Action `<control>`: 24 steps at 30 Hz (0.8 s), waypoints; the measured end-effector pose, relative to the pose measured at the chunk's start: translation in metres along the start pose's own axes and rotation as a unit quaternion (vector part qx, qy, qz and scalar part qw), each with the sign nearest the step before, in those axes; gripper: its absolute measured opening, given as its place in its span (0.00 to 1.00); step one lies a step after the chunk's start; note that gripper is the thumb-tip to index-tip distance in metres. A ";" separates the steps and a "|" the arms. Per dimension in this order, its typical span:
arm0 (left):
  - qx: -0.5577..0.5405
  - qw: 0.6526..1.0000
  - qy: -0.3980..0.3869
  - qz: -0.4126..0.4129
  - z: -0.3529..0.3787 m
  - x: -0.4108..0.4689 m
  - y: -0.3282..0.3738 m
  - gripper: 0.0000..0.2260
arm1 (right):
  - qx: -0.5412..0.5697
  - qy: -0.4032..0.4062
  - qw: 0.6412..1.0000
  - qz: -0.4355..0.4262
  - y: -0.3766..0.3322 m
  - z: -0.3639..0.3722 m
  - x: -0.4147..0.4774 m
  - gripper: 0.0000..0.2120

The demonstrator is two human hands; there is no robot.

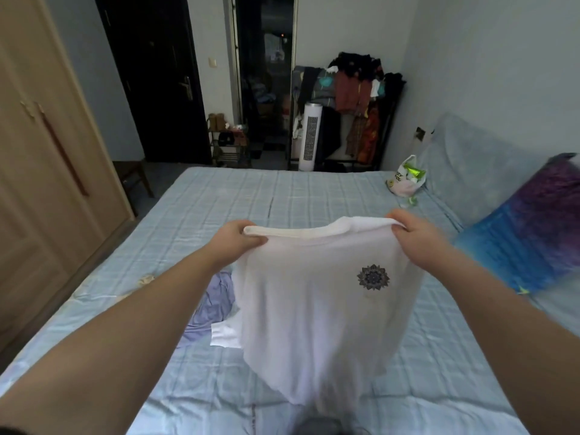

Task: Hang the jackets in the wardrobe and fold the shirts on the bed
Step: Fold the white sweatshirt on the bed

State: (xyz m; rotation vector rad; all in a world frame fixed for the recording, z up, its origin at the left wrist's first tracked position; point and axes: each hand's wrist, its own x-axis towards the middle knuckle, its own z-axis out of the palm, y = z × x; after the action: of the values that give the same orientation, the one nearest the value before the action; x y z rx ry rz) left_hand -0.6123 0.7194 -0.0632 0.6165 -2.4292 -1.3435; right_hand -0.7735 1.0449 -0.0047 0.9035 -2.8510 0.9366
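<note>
Your white shirt [314, 309] hangs over the bed [219, 196], hem low and nearest you, collar edge up. Its long axis runs top to bottom, with the printed side facing you. Your left hand [238, 241] grips one shoulder and your right hand [417, 240] the other, fingers curled into the cloth, both level and equally far out. To lay it flat you'd likely lower it away from you onto the sheet beyond — a lilac garment [213, 302] lies just left beneath. The wardrobe [47, 152] stands far left.

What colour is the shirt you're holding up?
The shirt is white with a small dark flower print; head view.
</note>
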 end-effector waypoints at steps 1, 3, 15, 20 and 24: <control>0.019 1.000 0.005 0.006 -0.006 -0.004 0.003 0.05 | -0.033 -0.011 0.999 -0.007 0.000 -0.005 -0.003 0.09; 0.102 0.994 0.015 0.028 -0.019 -0.012 0.013 0.08 | -0.084 -0.020 0.996 -0.025 0.001 -0.015 -0.010 0.10; 0.129 0.978 0.005 0.164 -0.079 -0.094 0.100 0.13 | 0.114 0.018 0.992 -0.045 -0.026 -0.081 -0.066 0.10; 0.276 0.940 -0.075 0.184 -0.116 -0.109 0.132 0.11 | 0.061 0.003 0.995 -0.075 -0.030 -0.116 -0.088 0.11; 0.354 0.912 -0.098 0.181 -0.124 -0.107 0.133 0.07 | 0.018 0.052 0.997 -0.061 -0.016 -0.120 -0.091 0.13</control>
State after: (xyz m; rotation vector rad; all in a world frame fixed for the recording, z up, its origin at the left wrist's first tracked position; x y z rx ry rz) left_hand -0.4938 0.7460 0.1091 0.1503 -2.9933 -0.3671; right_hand -0.7091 1.1472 0.0868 0.9874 -2.6676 0.9937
